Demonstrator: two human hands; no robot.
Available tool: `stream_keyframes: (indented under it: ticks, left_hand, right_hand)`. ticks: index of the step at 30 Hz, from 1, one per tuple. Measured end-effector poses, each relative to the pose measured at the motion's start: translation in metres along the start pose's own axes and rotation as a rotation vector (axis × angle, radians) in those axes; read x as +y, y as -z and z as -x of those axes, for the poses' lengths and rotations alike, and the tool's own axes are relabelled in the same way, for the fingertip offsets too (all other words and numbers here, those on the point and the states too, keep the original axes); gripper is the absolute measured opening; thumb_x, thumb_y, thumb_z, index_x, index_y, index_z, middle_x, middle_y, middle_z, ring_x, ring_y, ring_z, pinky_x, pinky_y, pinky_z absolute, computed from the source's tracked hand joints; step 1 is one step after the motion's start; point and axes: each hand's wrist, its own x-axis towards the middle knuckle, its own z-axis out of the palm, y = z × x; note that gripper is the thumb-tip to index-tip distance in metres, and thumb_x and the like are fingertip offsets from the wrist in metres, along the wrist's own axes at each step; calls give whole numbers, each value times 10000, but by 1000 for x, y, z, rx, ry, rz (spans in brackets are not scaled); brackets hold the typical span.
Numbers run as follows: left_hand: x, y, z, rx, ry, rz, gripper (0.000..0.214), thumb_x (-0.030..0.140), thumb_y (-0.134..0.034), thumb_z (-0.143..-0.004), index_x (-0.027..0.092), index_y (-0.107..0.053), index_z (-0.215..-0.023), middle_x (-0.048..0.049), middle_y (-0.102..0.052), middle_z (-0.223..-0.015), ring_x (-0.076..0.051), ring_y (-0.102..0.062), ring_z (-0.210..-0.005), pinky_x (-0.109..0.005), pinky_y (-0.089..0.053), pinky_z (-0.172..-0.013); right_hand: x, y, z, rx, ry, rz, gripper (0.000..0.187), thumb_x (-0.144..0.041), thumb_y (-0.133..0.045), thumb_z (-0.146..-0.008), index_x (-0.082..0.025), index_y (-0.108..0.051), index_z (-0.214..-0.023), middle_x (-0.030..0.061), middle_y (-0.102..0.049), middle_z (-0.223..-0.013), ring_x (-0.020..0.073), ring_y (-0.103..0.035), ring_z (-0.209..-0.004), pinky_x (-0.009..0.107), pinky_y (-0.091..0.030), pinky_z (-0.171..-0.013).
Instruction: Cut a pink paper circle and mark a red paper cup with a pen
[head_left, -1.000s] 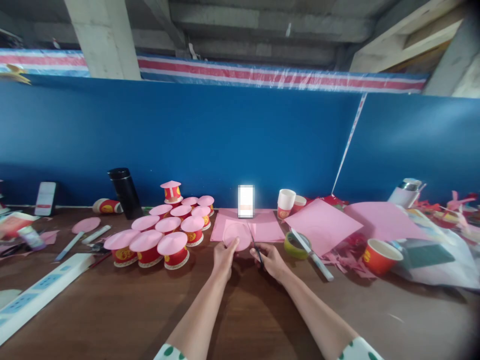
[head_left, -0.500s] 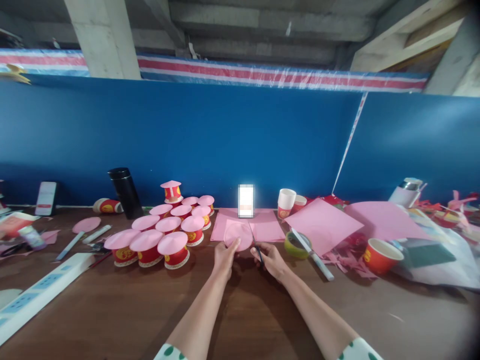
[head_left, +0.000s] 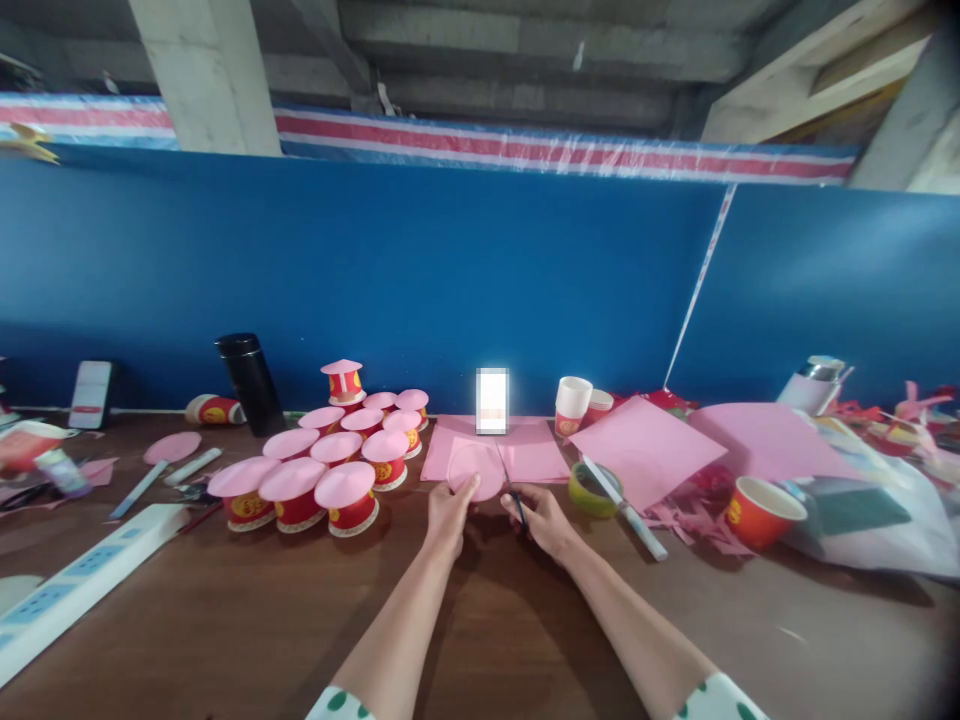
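Observation:
My left hand point(head_left: 448, 515) pinches the lower edge of a pink paper disc point(head_left: 475, 470), holding it up over the brown table point(head_left: 225, 620). My right hand point(head_left: 541, 518) is closed round small dark-handled scissors point(head_left: 512, 490), whose blades reach up into the disc's right side. Behind the disc lie flat pink paper sheets point(head_left: 525, 455). A lit phone point(head_left: 492, 401) stands upright just beyond them.
Several red paper cups capped with pink discs point(head_left: 330, 465) cluster to the left. A black flask point(head_left: 250, 384) stands behind them. A tape roll point(head_left: 589, 489), a pen point(head_left: 624, 509), more pink sheets point(head_left: 645, 446), a red cup point(head_left: 759, 511) and paper scraps lie right. A white power strip point(head_left: 82, 585) lies left.
Almost nothing differs: the hands, disc and scissors keep their places, with only a slight shift of the scissors at the disc's edge.

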Motion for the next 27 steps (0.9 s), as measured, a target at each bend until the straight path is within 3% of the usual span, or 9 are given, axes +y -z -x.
stream_keyframes:
  ticks: [10,27]
  left_hand:
    - [2,-1,2,12,-15,27,375,419,-766,-508,99,-624,-641,0,-576,-500,-98,-482,-427,-218,-377,-415]
    - [0,0,0,7,-13,6,376,436,-753,-519,96,-629,-620,-6,-570,-494,-99,-493,-435,-224,-393,-427]
  right_hand:
    - [0,1,0,-24,9,22,359,-485,-648,-696,-137,-624,-783,-47,-484,-467,60,-384,-389,174,-265,-364]
    - [4,1,-2,-18,38,35,336,-480,-644,-698,-149,-589,-718,-52,-486,-468,69,-411,-413,188,-315,-415]
